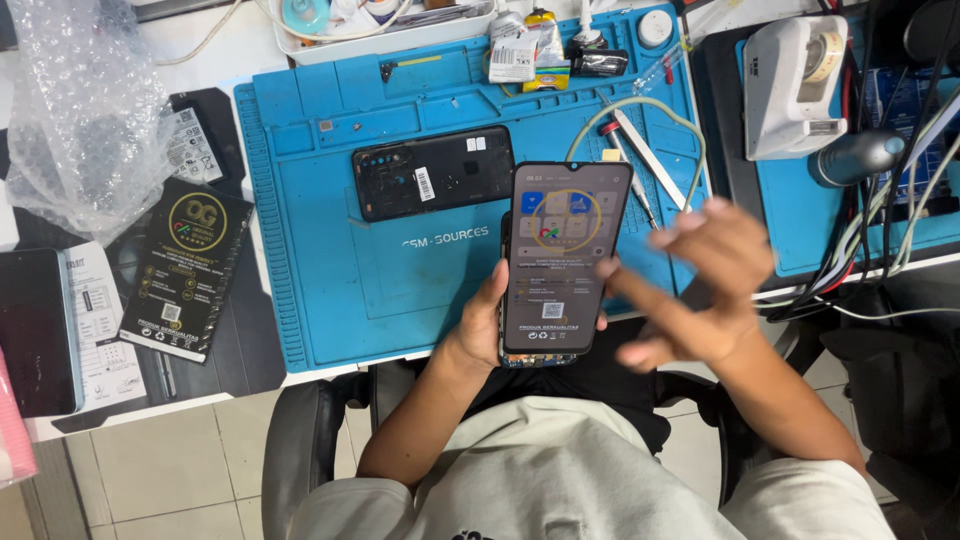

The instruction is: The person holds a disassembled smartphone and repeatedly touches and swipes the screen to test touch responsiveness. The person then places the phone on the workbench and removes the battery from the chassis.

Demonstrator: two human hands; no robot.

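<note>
Hands hold a phone over the lap, just at the near edge of the desk. The left hand (pixel 487 325) grips the phone screen (pixel 563 257) from below, thumb on one long side and the other fingers hidden behind it. Under the screen peeks the phone body (pixel 538 358), so the two parts sit stacked but maybe not snapped shut. The right hand (pixel 690 290) is blurry, with fingers spread loose and one pointing at the side of the screen; it does not grip anything.

I think the screen is thin, light and smooth glass. It could slip, and it could crack if bent or dropped. The safe place to hold it looks like the long edges, not the flat face.

On the desk lies a blue work mat (pixel 320 300). A black back cover (pixel 433 170) rests flat on it, just beyond the phone. Metal tweezers (pixel 650 160) and a pale cable (pixel 690 140) lie to the right. A black flat packet (pixel 185 268) sits left of the mat, with bubble wrap (pixel 85 110) above it. A white tray (pixel 385 30) stands at the far edge. The floor is pale tile, and the person sits in a black chair (pixel 310 440)
</note>
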